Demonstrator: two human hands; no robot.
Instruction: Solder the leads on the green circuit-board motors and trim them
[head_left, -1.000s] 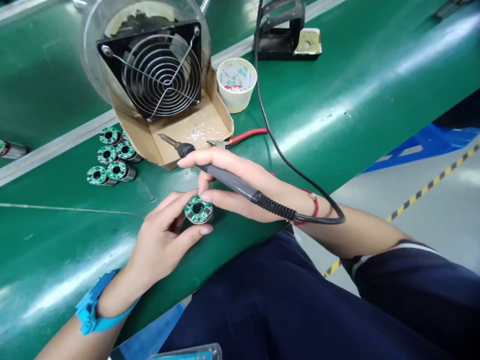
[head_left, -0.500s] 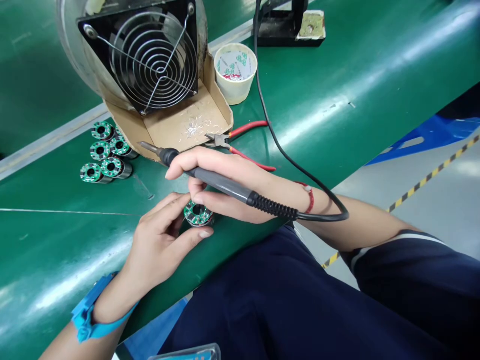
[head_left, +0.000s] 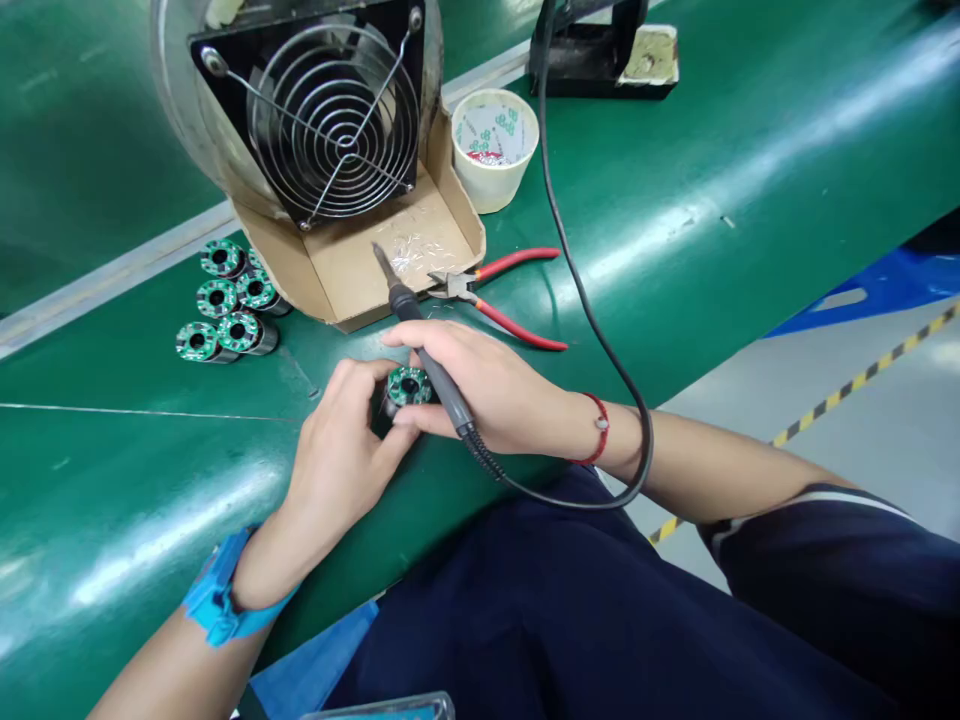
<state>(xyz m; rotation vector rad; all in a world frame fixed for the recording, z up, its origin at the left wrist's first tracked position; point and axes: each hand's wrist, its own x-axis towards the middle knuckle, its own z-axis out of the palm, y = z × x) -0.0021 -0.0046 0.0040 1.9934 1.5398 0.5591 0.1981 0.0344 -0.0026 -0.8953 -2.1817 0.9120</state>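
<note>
My left hand [head_left: 341, 450], with a blue strap on its wrist, is closed around a small motor [head_left: 409, 387] topped by a ring-shaped green circuit board. In my right hand [head_left: 495, 390] lies a soldering iron [head_left: 442, 385], its tip pointing up and away, over the cardboard tray. The thumb and fingers of that same hand also touch the motor from the right side. Part of the motor's body is hidden behind my fingers. Red-handled side cutters [head_left: 465, 285] rest just beyond my right hand, jaws at the tray's edge.
A fan with a wire guard [head_left: 345, 140] stands behind the cardboard tray [head_left: 352, 275], which holds wire clippings. Several similar motors [head_left: 238, 330] are grouped at left. A white cup [head_left: 495, 185] and a soldering stand with sponge [head_left: 649, 58] sit farther back. The iron's cable [head_left: 562, 220] loops at right.
The soldering iron has swung from pointing left to pointing more upward. My right hand has turned and its thumb now lies by the motor's near side. The view has shifted slightly.
</note>
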